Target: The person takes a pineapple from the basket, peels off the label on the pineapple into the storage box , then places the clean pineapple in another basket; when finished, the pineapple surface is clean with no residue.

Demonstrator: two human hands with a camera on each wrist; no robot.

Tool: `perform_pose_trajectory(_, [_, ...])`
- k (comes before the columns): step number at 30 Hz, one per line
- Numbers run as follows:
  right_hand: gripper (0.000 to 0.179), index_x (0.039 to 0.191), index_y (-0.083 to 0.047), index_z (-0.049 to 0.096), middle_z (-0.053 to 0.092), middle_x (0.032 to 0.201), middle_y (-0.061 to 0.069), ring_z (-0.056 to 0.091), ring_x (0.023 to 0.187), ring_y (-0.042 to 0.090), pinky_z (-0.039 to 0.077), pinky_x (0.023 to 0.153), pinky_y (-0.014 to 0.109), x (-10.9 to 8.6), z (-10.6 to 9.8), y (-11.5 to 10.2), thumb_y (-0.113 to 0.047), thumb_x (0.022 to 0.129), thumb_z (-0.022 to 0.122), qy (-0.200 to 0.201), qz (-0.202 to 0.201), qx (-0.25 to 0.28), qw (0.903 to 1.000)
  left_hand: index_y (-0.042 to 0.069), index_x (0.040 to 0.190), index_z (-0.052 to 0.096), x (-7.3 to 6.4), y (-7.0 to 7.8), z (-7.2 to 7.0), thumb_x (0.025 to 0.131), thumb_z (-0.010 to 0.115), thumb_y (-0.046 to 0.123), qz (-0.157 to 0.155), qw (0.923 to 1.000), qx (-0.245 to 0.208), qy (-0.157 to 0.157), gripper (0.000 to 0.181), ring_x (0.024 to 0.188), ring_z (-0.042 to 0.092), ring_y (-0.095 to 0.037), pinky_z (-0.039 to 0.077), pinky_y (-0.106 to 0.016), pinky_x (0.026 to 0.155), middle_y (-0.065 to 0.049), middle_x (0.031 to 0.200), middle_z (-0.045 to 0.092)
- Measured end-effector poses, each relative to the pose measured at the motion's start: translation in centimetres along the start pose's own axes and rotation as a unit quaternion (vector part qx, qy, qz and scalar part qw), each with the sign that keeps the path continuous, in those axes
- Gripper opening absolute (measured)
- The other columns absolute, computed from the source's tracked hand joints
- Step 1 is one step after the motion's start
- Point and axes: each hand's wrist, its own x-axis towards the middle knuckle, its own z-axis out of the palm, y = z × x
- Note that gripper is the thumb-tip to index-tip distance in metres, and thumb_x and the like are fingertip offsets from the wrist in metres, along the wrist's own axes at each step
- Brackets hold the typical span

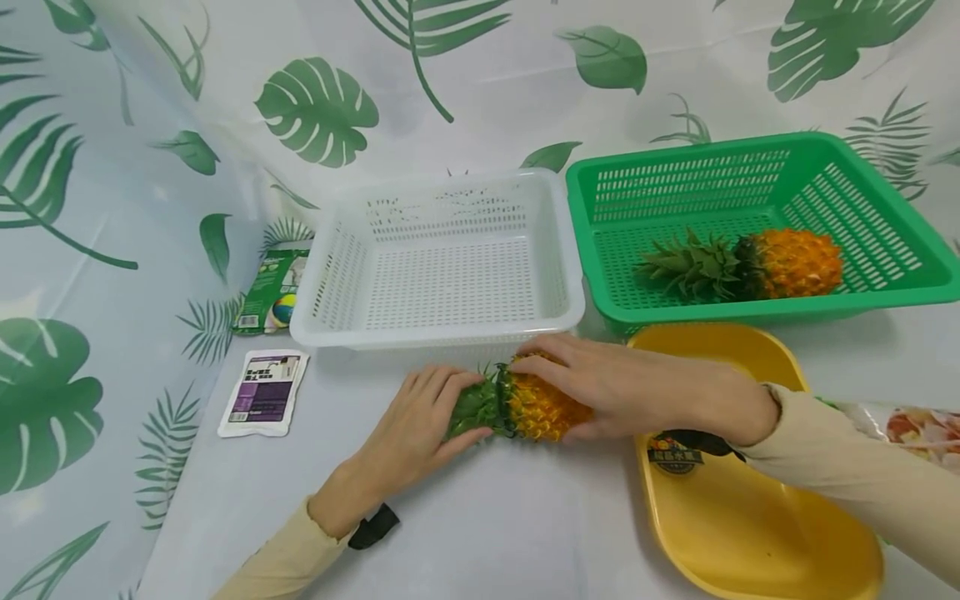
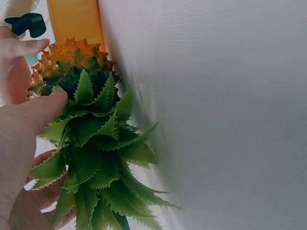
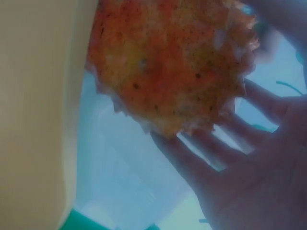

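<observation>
A small pineapple lies on its side on the white table in the head view, orange body to the right and green crown to the left. My left hand holds the leafy crown, thumb on the near side and fingers on the far side. Around the orange body curls my right hand, its fingers over the top and thumb along the near side. From the right wrist view, the bumpy base of the pineapple faces the camera, with fingertips against its skin.
Behind the hands stands a white basket. To its right, a green basket holds another pineapple. A yellow tray sits under the right forearm, near a printed plastic package. At left lie a purple-and-white packet and a green packet.
</observation>
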Motion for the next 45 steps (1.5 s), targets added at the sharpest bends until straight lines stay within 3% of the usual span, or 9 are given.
perform_pose_trajectory(9, [0.094,0.160,-0.009,0.038,0.044,0.150,0.012,0.052,0.131,0.031,0.053,0.102,0.049,0.3,0.2,0.0,-0.022,0.084,0.091,-0.020,0.018,0.044,0.9987,0.004,0.133,0.059,-0.1,0.1,0.1,0.092,0.082,0.037,0.004,1.0000,0.003,0.000,0.058,0.110,0.060,-0.026,0.050,-0.043,0.091,-0.009,0.121,0.062])
perform_pose_trajectory(18, [0.089,0.156,-0.008,0.041,0.043,0.147,0.012,0.050,0.130,0.031,0.053,0.102,0.049,0.4,0.4,-0.1,-0.019,0.083,0.092,-0.013,0.017,0.068,0.9974,0.004,0.134,0.059,0.0,0.2,-0.1,0.093,0.081,0.038,0.005,1.0000,-0.003,-0.002,0.058,0.111,0.060,-0.027,0.050,-0.043,0.091,-0.010,0.122,0.062])
perform_pose_trajectory(28, [0.090,0.152,-0.004,0.041,0.041,0.154,0.016,0.044,0.140,0.036,0.048,0.109,0.053,0.6,0.9,-0.1,-0.017,0.080,0.094,-0.015,0.025,0.085,0.9959,0.005,0.134,0.059,-0.1,0.1,-0.1,0.093,0.081,0.039,0.005,1.0000,-0.007,-0.002,0.057,0.110,0.060,-0.027,0.049,-0.043,0.090,-0.010,0.122,0.061])
perform_pose_trajectory(39, [0.089,0.148,0.001,0.042,0.045,0.150,0.018,0.048,0.135,0.036,0.049,0.107,0.052,1.0,1.3,0.0,-0.020,0.079,0.094,-0.019,0.005,0.026,0.9995,0.005,0.135,0.057,0.0,0.0,-0.2,0.094,0.080,0.038,0.007,0.9998,-0.016,-0.003,0.058,0.112,0.060,-0.028,0.050,-0.045,0.093,-0.011,0.124,0.060])
perform_pose_trajectory(45, [0.089,0.150,-0.004,0.042,0.046,0.150,0.014,0.047,0.136,0.034,0.050,0.104,0.057,0.8,1.2,0.1,-0.026,0.081,0.093,-0.014,0.022,0.028,0.9993,0.004,0.136,0.057,0.2,-0.1,-0.2,0.093,0.081,0.038,0.010,0.9999,-0.014,-0.002,0.059,0.113,0.060,-0.029,0.050,-0.045,0.094,-0.013,0.125,0.060])
